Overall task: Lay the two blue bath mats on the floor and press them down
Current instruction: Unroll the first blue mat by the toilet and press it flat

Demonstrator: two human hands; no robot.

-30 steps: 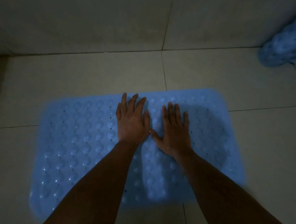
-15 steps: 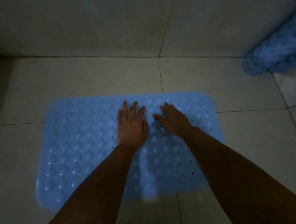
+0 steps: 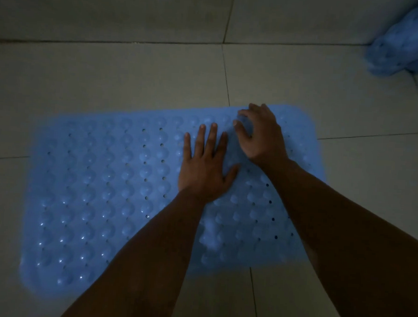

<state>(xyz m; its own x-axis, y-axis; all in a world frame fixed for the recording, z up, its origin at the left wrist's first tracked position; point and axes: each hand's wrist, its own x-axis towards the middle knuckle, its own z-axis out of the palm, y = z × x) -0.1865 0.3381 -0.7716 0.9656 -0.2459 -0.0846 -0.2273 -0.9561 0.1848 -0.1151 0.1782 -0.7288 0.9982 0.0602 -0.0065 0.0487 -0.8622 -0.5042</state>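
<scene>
A blue bath mat (image 3: 99, 191) with raised bumps and small holes lies flat on the tiled floor in dim light. My left hand (image 3: 206, 168) presses palm-down on its middle, fingers straight and spread. My right hand (image 3: 261, 134) is just beyond it near the mat's far edge, fingers bent downward over the bumps, holding nothing that I can see. A second blue mat (image 3: 402, 45) lies bunched at the top right against the wall. A slight ridge shows in the flat mat near its front edge, between my forearms.
Pale floor tiles (image 3: 110, 80) with dark grout lines surround the mat. A tiled wall (image 3: 109, 10) rises along the far side. A lighter raised edge shows at the far right below the bunched mat.
My right hand has lifted from flat beside the left and moved toward the mat's far edge, fingers bending. The left hand stays pressed in place. The view shifted slightly.
</scene>
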